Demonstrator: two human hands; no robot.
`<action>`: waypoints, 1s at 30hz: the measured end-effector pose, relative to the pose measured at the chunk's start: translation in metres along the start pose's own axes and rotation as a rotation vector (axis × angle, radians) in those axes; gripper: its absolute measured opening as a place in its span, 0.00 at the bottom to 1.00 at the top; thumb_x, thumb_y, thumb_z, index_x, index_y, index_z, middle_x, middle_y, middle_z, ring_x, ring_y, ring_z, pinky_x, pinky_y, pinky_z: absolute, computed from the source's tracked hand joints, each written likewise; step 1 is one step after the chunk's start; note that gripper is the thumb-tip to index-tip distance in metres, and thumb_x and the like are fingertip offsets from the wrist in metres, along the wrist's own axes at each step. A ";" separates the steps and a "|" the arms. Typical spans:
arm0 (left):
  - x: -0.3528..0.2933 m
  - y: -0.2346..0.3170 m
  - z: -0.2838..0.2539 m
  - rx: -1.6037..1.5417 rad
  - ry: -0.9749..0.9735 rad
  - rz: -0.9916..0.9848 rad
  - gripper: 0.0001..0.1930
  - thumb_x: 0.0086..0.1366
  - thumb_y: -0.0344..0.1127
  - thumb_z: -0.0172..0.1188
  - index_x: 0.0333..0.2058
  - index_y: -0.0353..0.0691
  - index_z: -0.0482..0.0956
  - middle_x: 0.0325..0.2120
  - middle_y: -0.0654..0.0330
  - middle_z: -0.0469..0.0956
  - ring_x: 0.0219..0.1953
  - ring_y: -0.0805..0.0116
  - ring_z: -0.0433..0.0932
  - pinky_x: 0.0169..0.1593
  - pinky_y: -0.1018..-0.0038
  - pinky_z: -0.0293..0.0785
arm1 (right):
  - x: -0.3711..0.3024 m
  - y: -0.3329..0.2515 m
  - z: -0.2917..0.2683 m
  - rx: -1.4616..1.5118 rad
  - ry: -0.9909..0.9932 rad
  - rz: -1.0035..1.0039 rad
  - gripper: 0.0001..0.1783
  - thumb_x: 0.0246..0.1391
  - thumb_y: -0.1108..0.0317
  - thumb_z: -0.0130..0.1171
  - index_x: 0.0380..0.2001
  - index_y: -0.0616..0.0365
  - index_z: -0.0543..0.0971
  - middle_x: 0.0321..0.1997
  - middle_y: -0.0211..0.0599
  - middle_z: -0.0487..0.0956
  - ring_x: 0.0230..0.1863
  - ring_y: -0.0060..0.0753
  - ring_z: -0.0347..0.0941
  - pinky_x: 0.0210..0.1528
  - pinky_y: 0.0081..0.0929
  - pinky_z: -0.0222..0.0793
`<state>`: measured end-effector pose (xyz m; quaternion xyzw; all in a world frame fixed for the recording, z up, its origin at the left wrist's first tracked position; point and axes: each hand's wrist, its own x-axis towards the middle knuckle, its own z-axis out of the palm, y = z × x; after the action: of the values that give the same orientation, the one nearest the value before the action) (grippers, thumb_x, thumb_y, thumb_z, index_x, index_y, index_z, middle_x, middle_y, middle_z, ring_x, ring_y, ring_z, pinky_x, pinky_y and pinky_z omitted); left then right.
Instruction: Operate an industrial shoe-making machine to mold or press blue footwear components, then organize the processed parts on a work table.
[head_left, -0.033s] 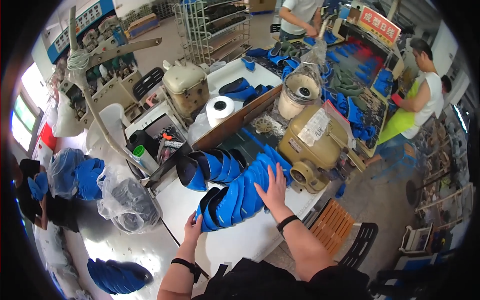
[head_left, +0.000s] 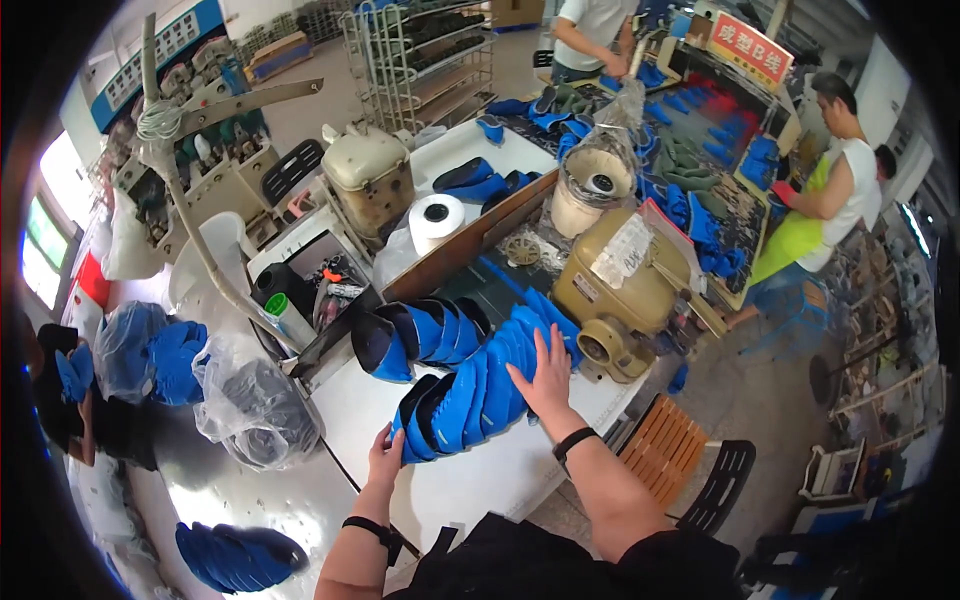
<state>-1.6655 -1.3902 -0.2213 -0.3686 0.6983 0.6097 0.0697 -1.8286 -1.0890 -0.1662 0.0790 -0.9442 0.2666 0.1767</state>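
A long row of nested blue shoe uppers with dark linings [head_left: 487, 385] lies slantwise on the white tabletop, up against a tan sewing machine [head_left: 620, 280]. At the row's near left end, my left hand [head_left: 384, 455] has its thumb and fingers closed on the edge of the end upper. My right hand [head_left: 546, 378] rests on the row's right side, fingers spread and open. Just behind lies a shorter row of blue uppers with black linings [head_left: 425, 332], touched by neither hand.
A wooden board [head_left: 480, 245] edges the machine bed behind the uppers. Left stand a tool tray [head_left: 310, 290] and a clear plastic bag [head_left: 255, 410]. More uppers [head_left: 238, 556] lie at the lower left. A slatted wooden seat [head_left: 663, 450] is to my right. A co-worker [head_left: 830, 200] stands beyond.
The view has shifted very slightly. My hands and the uppers keep their places.
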 end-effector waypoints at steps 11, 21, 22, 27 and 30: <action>0.009 -0.046 -0.009 -0.172 -0.120 0.087 0.39 0.65 0.51 0.61 0.67 0.50 0.50 0.44 0.57 0.73 0.41 0.67 0.74 0.40 0.69 0.73 | -0.252 0.014 -0.085 -0.116 0.196 0.289 0.33 0.54 0.59 0.61 0.59 0.61 0.65 0.66 0.57 0.60 0.65 0.59 0.57 0.64 0.49 0.54; -0.071 -0.058 -0.005 -0.036 0.130 0.678 0.17 0.72 0.43 0.49 0.43 0.31 0.72 0.38 0.55 0.74 0.40 0.67 0.69 0.46 0.72 0.67 | -0.625 0.085 -0.159 -0.008 -0.962 1.323 0.32 0.55 0.43 0.52 0.49 0.61 0.79 0.55 0.50 0.77 0.57 0.51 0.72 0.58 0.42 0.66; -0.084 -0.057 0.009 -0.010 0.063 0.722 0.15 0.72 0.41 0.50 0.42 0.31 0.72 0.37 0.55 0.73 0.39 0.66 0.69 0.46 0.71 0.67 | -0.652 0.087 -0.162 0.004 -0.936 1.341 0.32 0.55 0.43 0.52 0.49 0.61 0.79 0.55 0.50 0.77 0.57 0.51 0.72 0.58 0.42 0.66; -0.189 -0.052 0.112 0.073 -0.236 0.861 0.08 0.68 0.34 0.54 0.36 0.34 0.72 0.30 0.59 0.71 0.34 0.69 0.69 0.41 0.71 0.67 | -0.735 0.100 -0.163 0.065 -0.769 1.320 0.28 0.53 0.46 0.51 0.46 0.58 0.81 0.51 0.48 0.79 0.54 0.49 0.74 0.56 0.42 0.68; -0.237 -0.077 0.172 0.162 -0.436 0.916 0.05 0.64 0.32 0.57 0.34 0.38 0.74 0.30 0.62 0.72 0.33 0.71 0.72 0.34 0.74 0.70 | -0.762 0.119 -0.172 0.077 -0.649 1.105 0.25 0.56 0.48 0.47 0.41 0.57 0.81 0.44 0.45 0.82 0.48 0.52 0.76 0.50 0.43 0.71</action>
<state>-1.5092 -1.1319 -0.1955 0.1176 0.8022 0.5844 -0.0323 -1.1024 -0.8552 -0.3728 -0.3361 -0.8409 0.3146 -0.2844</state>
